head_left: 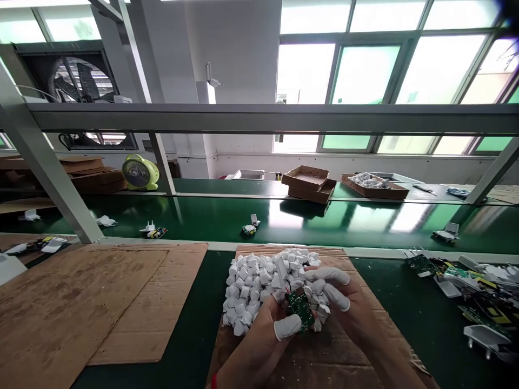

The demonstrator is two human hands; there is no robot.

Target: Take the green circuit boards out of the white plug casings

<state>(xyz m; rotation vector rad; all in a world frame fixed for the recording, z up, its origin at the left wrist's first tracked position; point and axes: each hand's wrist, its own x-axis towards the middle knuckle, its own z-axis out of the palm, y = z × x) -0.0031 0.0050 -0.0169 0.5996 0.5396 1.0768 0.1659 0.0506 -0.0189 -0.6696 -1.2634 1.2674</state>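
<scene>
Both hands meet low in the middle of the view, over a cardboard sheet [348,351]. My left hand [267,329], with white finger cots on the fingertips, is closed on a small green circuit board [300,308]. My right hand [344,300], also in finger cots, curls round the same board from the right, its fingers pressed together against it and a white part. Just beyond the hands lies a heap of small white plastic parts [255,286] on the cardboard.
A green conveyor belt [324,219] runs across behind, carrying scattered boards and white plug shells. A pile of circuit boards and white shells [474,297] lies at right. Large cardboard sheets [81,302] lie at left. Brown trays [310,183], a yellow fan [140,172] and a metal frame stand farther back.
</scene>
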